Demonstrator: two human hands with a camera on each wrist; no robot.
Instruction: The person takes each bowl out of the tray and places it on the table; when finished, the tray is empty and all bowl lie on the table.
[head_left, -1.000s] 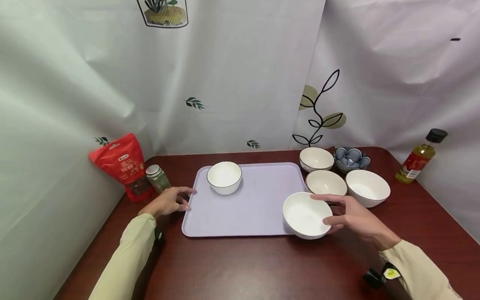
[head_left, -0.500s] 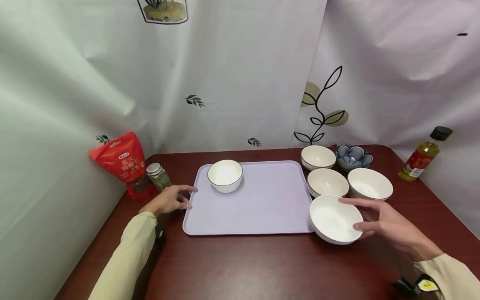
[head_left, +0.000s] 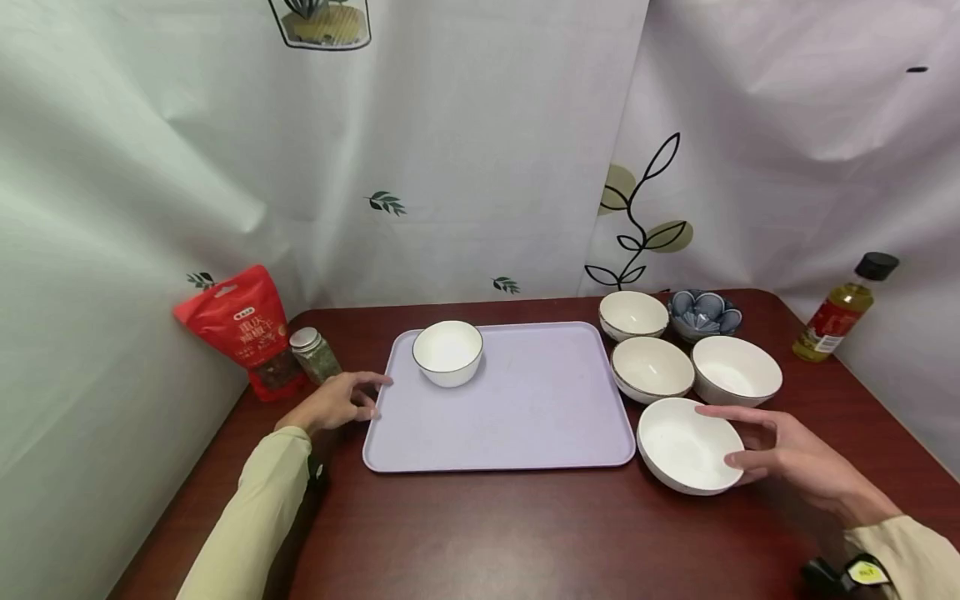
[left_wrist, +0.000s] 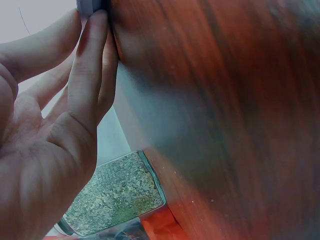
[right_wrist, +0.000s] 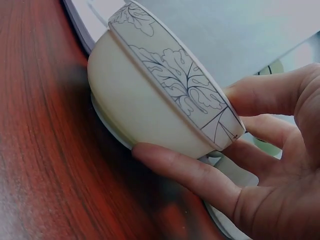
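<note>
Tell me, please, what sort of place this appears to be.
Probably a screened-off tabletop workspace rather than a working kitchen: leaf-printed white sheeting hangs behind and beside a dark wood-grain table, which bears a lavender tray and white bowls.

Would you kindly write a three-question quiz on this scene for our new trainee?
1. What stands on the tray?
2. Which of these does the left hand touch: A, the glass jar; B, the tray; C, the oil bottle?
3. True or false: the bowl held by the right hand has leaf drawings on its outer side.

Key: 1. One dark-rimmed bowl. 2. B. 3. True.
</note>
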